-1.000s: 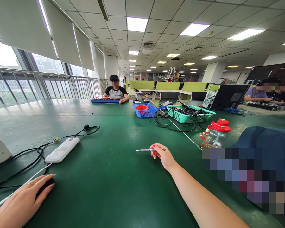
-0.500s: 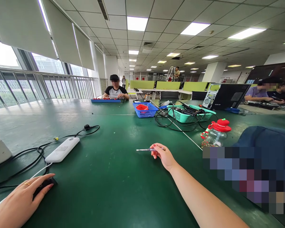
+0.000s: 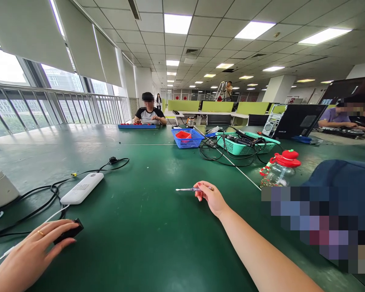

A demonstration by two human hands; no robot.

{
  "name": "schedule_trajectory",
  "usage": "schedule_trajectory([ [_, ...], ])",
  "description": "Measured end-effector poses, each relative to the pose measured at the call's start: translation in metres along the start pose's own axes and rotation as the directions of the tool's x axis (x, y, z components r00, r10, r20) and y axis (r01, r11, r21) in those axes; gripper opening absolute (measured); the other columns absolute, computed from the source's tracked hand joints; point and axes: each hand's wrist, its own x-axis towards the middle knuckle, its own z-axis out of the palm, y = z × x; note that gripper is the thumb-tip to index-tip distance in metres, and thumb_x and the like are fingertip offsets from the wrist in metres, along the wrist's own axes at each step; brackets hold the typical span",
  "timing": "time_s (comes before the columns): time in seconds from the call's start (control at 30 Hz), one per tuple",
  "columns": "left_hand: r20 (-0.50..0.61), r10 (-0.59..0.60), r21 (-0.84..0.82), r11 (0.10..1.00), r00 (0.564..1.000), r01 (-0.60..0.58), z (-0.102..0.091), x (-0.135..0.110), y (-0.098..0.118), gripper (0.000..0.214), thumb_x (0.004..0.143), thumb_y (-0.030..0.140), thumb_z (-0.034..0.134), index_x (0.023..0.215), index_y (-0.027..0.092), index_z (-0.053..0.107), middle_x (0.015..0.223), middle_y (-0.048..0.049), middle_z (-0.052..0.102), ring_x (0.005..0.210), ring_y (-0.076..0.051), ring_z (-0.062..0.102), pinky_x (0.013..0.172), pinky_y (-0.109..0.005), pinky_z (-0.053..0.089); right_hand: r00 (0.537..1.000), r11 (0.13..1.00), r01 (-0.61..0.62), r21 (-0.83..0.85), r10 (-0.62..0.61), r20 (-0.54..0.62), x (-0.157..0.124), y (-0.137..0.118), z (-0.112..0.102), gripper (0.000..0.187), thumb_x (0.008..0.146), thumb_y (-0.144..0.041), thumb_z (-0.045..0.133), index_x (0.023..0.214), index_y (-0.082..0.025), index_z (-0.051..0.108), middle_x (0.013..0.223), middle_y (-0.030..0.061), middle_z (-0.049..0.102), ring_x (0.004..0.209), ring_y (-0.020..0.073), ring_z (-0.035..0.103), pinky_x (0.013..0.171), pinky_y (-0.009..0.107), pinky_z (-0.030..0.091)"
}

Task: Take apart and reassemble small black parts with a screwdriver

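Note:
My left hand (image 3: 38, 249) is closed on a small black block-like object (image 3: 74, 231) at the lower left, thumb on one side and fingers on the other. The fingers cover much of it, so I cannot tell what it is. In my right hand (image 3: 211, 198), near the middle of the green table, I hold a thin screwdriver (image 3: 185, 189) with a see-through handle. Thumb and fingertips pinch it, and its tip points left, roughly level above the tabletop.
A white power bank (image 3: 82, 188) and black cables (image 3: 53, 190) lie left. Farther back stand a blue basket (image 3: 187, 142), a green basket (image 3: 239, 148) with cables, and a red-lidded bottle (image 3: 281, 168). Dark blue fabric (image 3: 343, 178) is at right. A person (image 3: 149, 113) sits across the table.
My left hand has shifted slightly right with the black object, which now shows more beyond the fingers and looks lifted or tilted. My right hand and the screwdriver are nearly unmoved.

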Motion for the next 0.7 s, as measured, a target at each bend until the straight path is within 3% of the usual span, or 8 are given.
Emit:
schedule_trajectory([
  [0.17,-0.006,0.043,-0.049,0.998,0.999,-0.044,-0.007,0.003,0.011,0.031,0.088,0.042,0.049,0.112,0.061,0.054,0.114,0.0173,0.067,0.107,-0.020,0.063,0.105,-0.048,0.044,1.000,1.000,0.003,-0.019,-0.003,0.006,-0.001,-0.003,0.001,0.035,0.076,-0.053,0.067,0.074,-0.018,0.068,0.060,0.0010,0.061,0.052,0.0121,0.050,0.054,0.028,0.040],
  [0.3,0.150,0.111,-0.038,0.994,0.982,-0.106,-0.017,0.024,0.034,0.028,0.086,0.050,0.052,0.113,0.049,0.060,0.114,0.0104,0.069,0.103,-0.020,0.065,0.097,-0.040,0.052,1.000,1.000,0.001,-0.022,-0.001,0.008,-0.001,-0.002,0.001,0.035,0.075,-0.053,0.068,0.074,-0.018,0.069,0.060,0.0009,0.061,0.052,0.0122,0.050,0.053,0.028,0.041],
  [0.37,0.232,0.190,-0.058,0.982,0.954,-0.181,-0.022,0.043,0.059,0.031,0.086,0.049,0.054,0.115,0.044,0.061,0.116,0.0070,0.069,0.104,-0.019,0.065,0.095,-0.035,0.053,1.000,1.000,0.001,-0.024,-0.001,0.009,0.000,-0.002,0.001,0.036,0.075,-0.053,0.067,0.075,-0.018,0.070,0.060,0.0010,0.061,0.052,0.0122,0.050,0.054,0.028,0.040],
  [0.5,0.277,0.399,-0.209,0.913,0.874,-0.350,-0.018,0.086,0.129,0.033,0.087,0.046,0.055,0.116,0.034,0.063,0.117,-0.0002,0.068,0.106,-0.019,0.063,0.094,-0.029,0.051,1.000,1.000,0.004,-0.023,-0.004,0.003,0.000,-0.002,0.001,0.036,0.075,-0.054,0.068,0.075,-0.017,0.070,0.060,0.0010,0.061,0.052,0.0118,0.050,0.054,0.028,0.040],
  [0.6,0.312,0.484,-0.325,0.863,0.817,-0.387,0.004,0.114,0.182,0.031,0.089,0.034,0.056,0.119,0.032,0.061,0.119,-0.0012,0.066,0.111,-0.019,0.059,0.100,-0.031,0.046,1.000,1.000,0.008,-0.014,-0.008,-0.007,0.000,-0.003,0.002,0.037,0.073,-0.054,0.070,0.076,-0.017,0.070,0.062,0.0009,0.061,0.051,0.0115,0.050,0.053,0.028,0.041],
  [0.7,0.342,0.493,-0.384,0.850,0.800,-0.361,0.034,0.137,0.220,0.032,0.088,0.024,0.056,0.119,0.030,0.060,0.119,-0.0023,0.066,0.113,-0.021,0.056,0.103,-0.035,0.044,0.999,1.000,-0.007,0.019,0.008,-0.044,0.000,-0.002,0.004,0.035,0.070,-0.052,0.073,0.076,-0.018,0.068,0.062,-0.0006,0.060,0.050,0.0105,0.050,0.052,0.027,0.041],
])
